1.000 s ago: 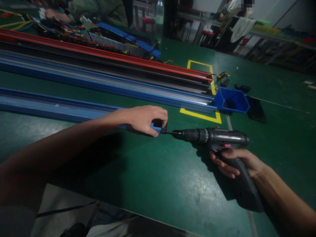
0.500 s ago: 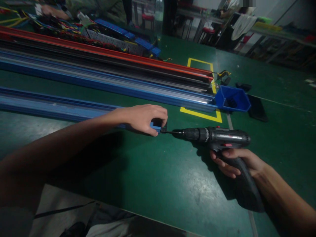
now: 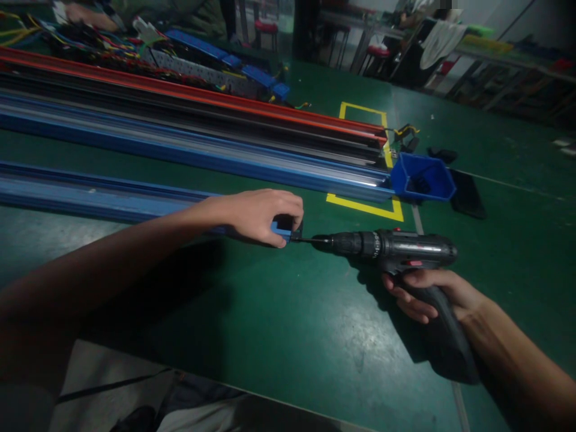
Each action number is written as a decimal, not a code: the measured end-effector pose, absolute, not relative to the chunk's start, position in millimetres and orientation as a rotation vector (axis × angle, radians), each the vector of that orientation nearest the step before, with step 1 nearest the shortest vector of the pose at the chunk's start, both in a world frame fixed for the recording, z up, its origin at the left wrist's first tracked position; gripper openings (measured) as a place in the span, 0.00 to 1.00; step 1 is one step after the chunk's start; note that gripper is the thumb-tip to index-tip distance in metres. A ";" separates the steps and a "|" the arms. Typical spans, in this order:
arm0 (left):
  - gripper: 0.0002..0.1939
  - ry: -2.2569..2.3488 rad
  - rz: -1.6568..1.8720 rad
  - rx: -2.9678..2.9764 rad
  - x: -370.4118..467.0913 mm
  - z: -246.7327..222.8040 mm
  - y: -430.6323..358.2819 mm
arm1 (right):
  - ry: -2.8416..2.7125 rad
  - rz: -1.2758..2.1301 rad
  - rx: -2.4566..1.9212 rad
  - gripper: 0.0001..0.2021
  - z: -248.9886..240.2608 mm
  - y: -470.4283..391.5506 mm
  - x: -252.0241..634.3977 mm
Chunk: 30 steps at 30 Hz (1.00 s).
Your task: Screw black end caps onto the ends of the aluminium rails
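Note:
A long blue rail (image 3: 112, 198) lies on the green table, running in from the left edge. My left hand (image 3: 267, 216) grips its right end, thumb in front and fingers over the far side. At that end sits a small black end piece (image 3: 296, 233), partly hidden by my fingers. My right hand (image 3: 425, 294) is wrapped round the handle of a black power drill (image 3: 396, 247). The drill points left, and its long thin bit reaches the black piece; whether it sits in a screw cannot be made out.
Behind lie more blue rails (image 3: 202, 153), black rails and a red rail (image 3: 225, 99). A blue bin (image 3: 423, 177) stands at their right end, beside a dark flat object (image 3: 468, 193). Wiring (image 3: 103, 51) and a person's hand (image 3: 90, 17) are at the upper left.
The view has shifted very slightly. Both hands, the drill and the rail keep the same places relative to each other.

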<state>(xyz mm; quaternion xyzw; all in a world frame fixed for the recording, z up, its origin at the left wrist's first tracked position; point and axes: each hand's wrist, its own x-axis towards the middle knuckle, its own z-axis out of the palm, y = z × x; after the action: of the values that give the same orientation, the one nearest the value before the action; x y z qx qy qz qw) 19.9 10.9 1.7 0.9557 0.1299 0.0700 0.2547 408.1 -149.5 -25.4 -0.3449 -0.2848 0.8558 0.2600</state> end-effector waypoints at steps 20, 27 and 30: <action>0.10 0.365 0.154 2.620 19.4 2.1 11.1 | -0.743 2.325 -0.976 0.10 -22.3 -149.6 408.4; 0.10 0.364 0.171 2.606 19.4 2.5 10.2 | -0.729 2.329 -0.985 0.09 -23.3 -148.5 408.2; 0.10 0.358 0.170 2.608 19.7 2.1 10.4 | -0.727 2.317 -0.991 0.10 -22.9 -148.9 408.6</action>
<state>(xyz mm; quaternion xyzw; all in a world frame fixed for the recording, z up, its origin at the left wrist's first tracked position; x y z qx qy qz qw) 19.7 10.4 2.1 0.9574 0.1314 0.0623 0.2493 408.6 -148.9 -22.9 -0.3654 -0.2678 0.8539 0.2564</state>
